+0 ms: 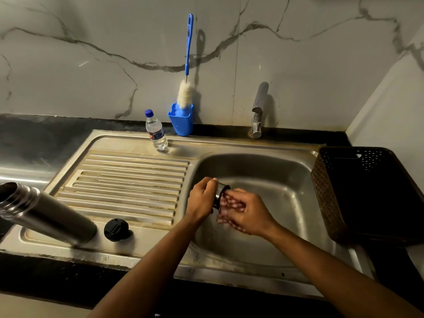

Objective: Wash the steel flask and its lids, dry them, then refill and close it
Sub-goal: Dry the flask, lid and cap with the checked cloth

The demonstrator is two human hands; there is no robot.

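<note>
Over the basin of the steel sink [286,177] the left hand [202,198] holds the steel cup lid [220,193] of the flask, with the fingers curled around its outside. The right hand [246,213] grips a checked cloth [226,208] and presses it against the open mouth of the lid. The steel flask [43,212] stands open on the front left corner of the draining board, and it looks tilted in the wide view. Just beside its base lies the black stopper [116,229]. At the back edge of the sink stands a small water bottle [156,131] with a blue cap. Near it a blue holder [181,121] carries a bottle brush [187,65], which leans on the marble wall. The tap [258,111] stands behind the basin. A dark basket [358,191] sits on the table at the right of the sink.
</note>
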